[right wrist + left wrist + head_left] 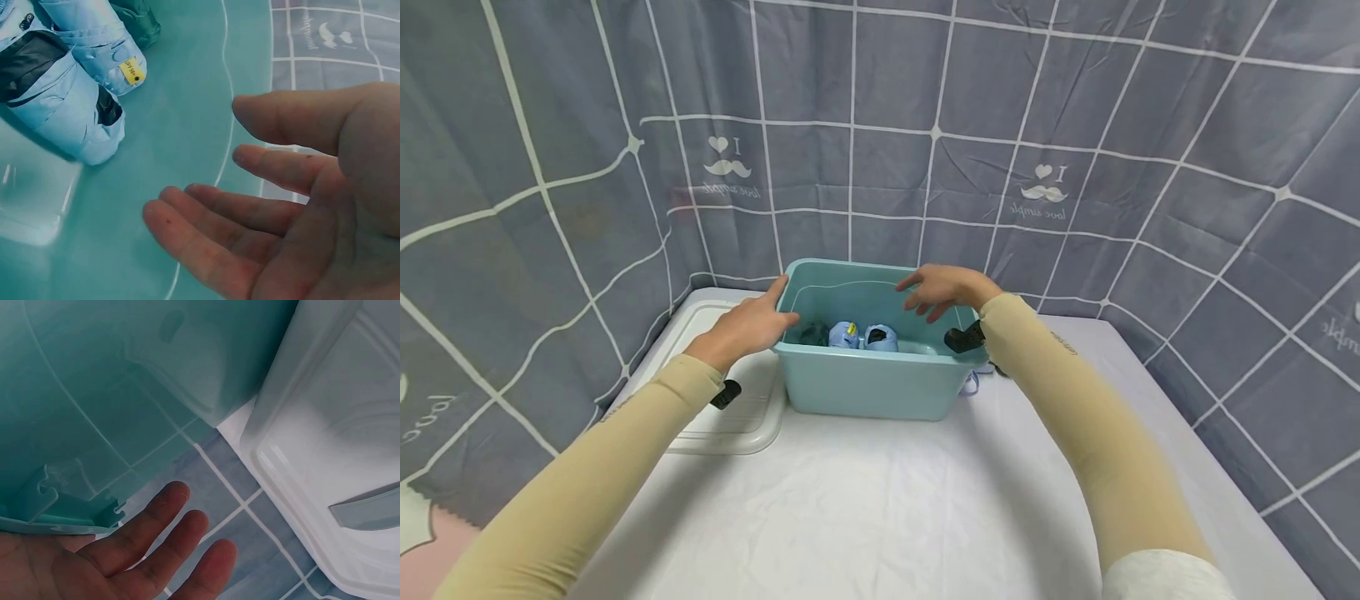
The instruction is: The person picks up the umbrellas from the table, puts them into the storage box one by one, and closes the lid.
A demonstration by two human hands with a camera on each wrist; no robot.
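A teal plastic storage bin point(861, 383) stands at the middle of the white table. Inside lie two rolled light-blue cloth bundles point(69, 112), one bearing a yellow tag point(132, 71), beside a dark green bundle point(814, 334). My left hand point(748, 325) rests at the bin's left rim; the left wrist view shows its fingers point(162, 506) extended outside the wall, under the rim. Over the bin's right part hovers my right hand point(947, 287), fingers spread and slightly bent, with nothing in it. Its fingertips are apart from the bundles.
To the left of the bin, a white lid point(737, 425) lies on the table point(865, 500). A bluish strap point(972, 383) shows behind the bin's right end. Grey gridded curtains point(895, 167) enclose the back and sides.
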